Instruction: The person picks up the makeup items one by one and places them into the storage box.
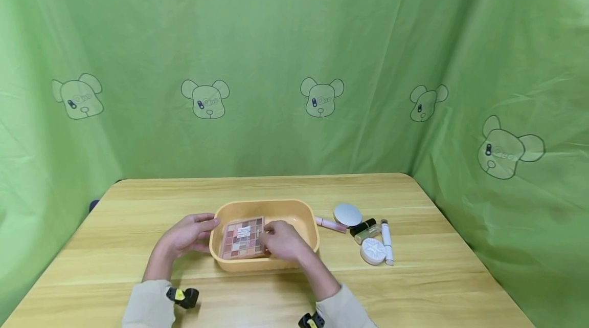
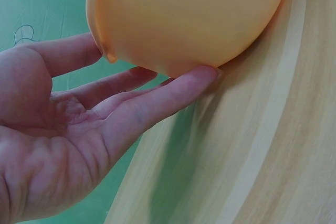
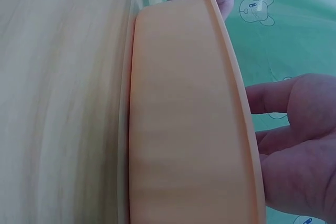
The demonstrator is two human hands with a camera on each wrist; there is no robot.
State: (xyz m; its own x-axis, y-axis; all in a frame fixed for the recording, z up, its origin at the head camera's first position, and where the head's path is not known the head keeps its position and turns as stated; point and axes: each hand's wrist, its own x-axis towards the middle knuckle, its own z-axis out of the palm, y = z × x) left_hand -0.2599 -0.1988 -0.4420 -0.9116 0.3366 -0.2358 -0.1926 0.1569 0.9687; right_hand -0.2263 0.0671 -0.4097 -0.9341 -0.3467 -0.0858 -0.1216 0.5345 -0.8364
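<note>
A yellow plastic basin [image 1: 294, 261] stands on the table, its outer wall [image 2: 189, 19] filling the top of the left wrist view. In it lies an eyeshadow palette [image 1: 242, 238] with rows of pink and brown squares, toward the left end. My right hand [image 1: 285, 240] reaches over the near rim and pinches the palette's right edge; in the right wrist view the wall hides those fingertips. My left hand [image 1: 187, 235] is at the basin's left end, with fairly straight fingers touching the outside and the thumb at the rim.
Right of the basin lie a pink tube [image 1: 331, 224], a round silver compact [image 1: 347, 214], a black tube [image 1: 362, 227], a small clear bottle [image 1: 367, 234], a white round case [image 1: 373, 251] and a white stick [image 1: 387, 243]. Green curtains [image 1: 267, 149] border the wooden table [image 1: 437, 287].
</note>
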